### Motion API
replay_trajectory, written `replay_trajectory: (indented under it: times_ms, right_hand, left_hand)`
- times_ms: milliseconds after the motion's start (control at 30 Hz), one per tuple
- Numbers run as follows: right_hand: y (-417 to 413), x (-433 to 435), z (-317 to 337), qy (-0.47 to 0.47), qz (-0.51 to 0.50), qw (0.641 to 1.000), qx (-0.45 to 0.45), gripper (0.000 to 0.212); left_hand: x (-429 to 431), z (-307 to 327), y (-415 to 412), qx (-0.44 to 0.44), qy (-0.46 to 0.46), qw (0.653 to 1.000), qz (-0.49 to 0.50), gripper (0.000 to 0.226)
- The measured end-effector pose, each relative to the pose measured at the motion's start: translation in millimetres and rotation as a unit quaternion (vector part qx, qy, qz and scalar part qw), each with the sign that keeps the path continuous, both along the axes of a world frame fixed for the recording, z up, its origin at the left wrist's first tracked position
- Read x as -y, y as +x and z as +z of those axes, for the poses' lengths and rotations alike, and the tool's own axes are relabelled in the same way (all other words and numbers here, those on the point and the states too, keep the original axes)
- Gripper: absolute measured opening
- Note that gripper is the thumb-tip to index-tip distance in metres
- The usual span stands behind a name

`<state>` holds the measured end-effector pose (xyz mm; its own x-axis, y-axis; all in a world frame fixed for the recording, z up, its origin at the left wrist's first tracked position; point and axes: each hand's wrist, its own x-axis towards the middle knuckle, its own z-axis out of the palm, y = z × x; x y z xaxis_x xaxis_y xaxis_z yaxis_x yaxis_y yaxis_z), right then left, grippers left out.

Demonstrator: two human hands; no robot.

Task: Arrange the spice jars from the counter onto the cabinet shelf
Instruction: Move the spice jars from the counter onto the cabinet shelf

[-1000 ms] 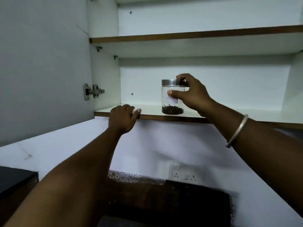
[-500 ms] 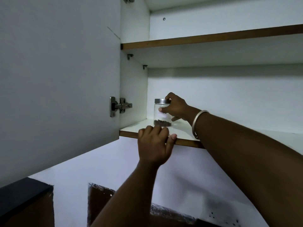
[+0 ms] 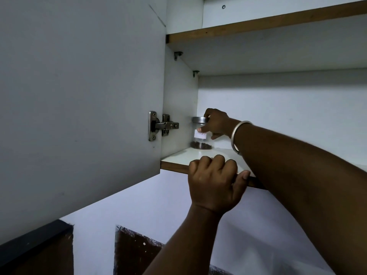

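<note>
Left hand (image 3: 215,181) clamps the front edge of the cabinet shelf (image 3: 178,158), as before. Beyond it, right hand (image 3: 217,124) fingers (image 3: 206,113) grasp the spice jar (image 3: 199,133), which has moved from shelf front to rear left corner and stands upright. Placement judged near complete; release outstanding.

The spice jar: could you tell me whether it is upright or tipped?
Upright: the spice jar sits flat on the shelf, lid level.

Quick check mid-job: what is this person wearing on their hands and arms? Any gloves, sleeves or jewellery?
The left hand and the right hand are bare: no gloves, and no rings that I can see. No sleeve shows on either arm as far as the view reaches. The right wrist carries a plain, silver-coloured metal bangle; the left wrist has nothing on it.
</note>
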<state>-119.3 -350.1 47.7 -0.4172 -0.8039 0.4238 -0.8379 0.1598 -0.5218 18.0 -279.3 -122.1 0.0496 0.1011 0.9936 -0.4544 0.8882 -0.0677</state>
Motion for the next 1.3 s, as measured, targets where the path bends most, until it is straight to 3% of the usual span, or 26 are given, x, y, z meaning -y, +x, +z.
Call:
replay_trajectory:
  times_ms: [167,267,400,467,567,633,733,833,967,1100,1133,1200,1300]
  right_hand:
    - [-2,0,-5,-0.005,-0.005,1.0,0.007,0.058]
    - [-2,-2,-13,-0.004,-0.008,1.0,0.027,0.076]
    - [0,-12,-16,0.003,0.015,0.978,0.209,0.11]
    - [4,-24,-13,0.032,-0.004,0.973,0.229,0.118]
    - [4,-54,-15,0.125,0.004,0.96,0.249,0.103]
    - [3,-81,-18,0.143,0.009,0.946,0.291,0.108]
    - [3,-130,-30,0.124,0.02,0.948,0.294,0.094]
    - [21,-178,-39,0.129,0.011,0.97,0.204,0.077]
    - [72,-242,-51,0.137,-0.025,0.99,-0.003,0.042]
    - [117,-304,-85,0.157,-0.009,0.972,-0.174,0.03]
    - [126,-320,-95,0.133,0.005,0.973,-0.191,0.033]
    - [141,-357,-123,0.045,0.048,0.987,-0.143,0.03]
    - [158,-410,-178,-0.035,0.024,0.995,-0.087,0.028]
  left_hand:
    - [-1,1,0,0.0,0.003,1.0,-0.002,0.052]
    - [-2,0,1,0.01,0.007,1.0,-0.002,0.051]
    - [0,1,1,0.015,0.009,1.0,0.002,0.051]
    - [3,3,2,0.009,0.001,1.0,0.003,0.05]
    - [3,2,3,0.012,-0.006,1.0,0.003,0.048]
    - [2,2,4,0.025,0.006,1.0,0.006,0.046]
    - [-5,7,12,0.063,0.035,0.997,0.005,0.046]
    - [-21,9,24,0.128,0.093,0.987,0.013,0.042]
    - [-49,23,45,0.188,0.215,0.958,-0.033,0.04]
    - [-105,35,70,0.243,0.363,0.876,-0.203,0.025]
    - [-124,32,78,0.24,0.39,0.852,-0.255,0.023]
    - [-169,13,99,0.225,0.418,0.81,-0.344,0.021]
    - [-224,-39,117,0.198,0.457,0.766,-0.406,0.013]
